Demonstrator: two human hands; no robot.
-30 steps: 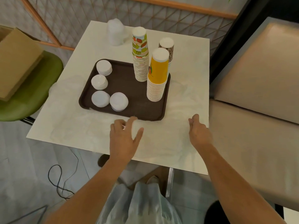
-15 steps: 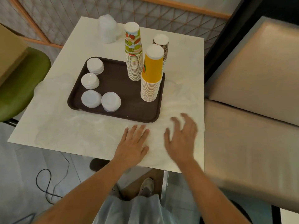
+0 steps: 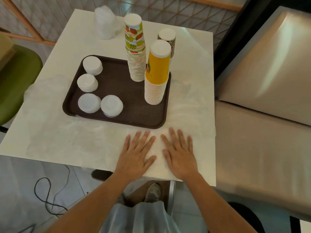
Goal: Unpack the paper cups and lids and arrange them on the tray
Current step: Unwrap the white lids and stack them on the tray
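Note:
A dark brown tray [image 3: 117,78] lies on the white table [image 3: 50,135]. On its right side stand three upside-down stacks of paper cups: a fruit-patterned stack [image 3: 135,47], a yellow stack [image 3: 157,73] and a brown-patterned stack [image 3: 168,39] behind it. Several low piles of white lids [image 3: 92,64] sit along the tray's left side. My left hand [image 3: 136,153] and my right hand [image 3: 179,153] lie flat side by side on the table just in front of the tray, fingers straight, holding nothing.
A crumpled clear plastic wrapper [image 3: 105,22] sits at the table's far edge. A green chair [image 3: 16,78] is on the left, a beige bench [image 3: 262,132] on the right. A black cable [image 3: 48,195] lies on the floor.
Both hands came together and settled flat on the table in front of the tray; the right hand moved in from the table's right edge. The view shifted slightly.

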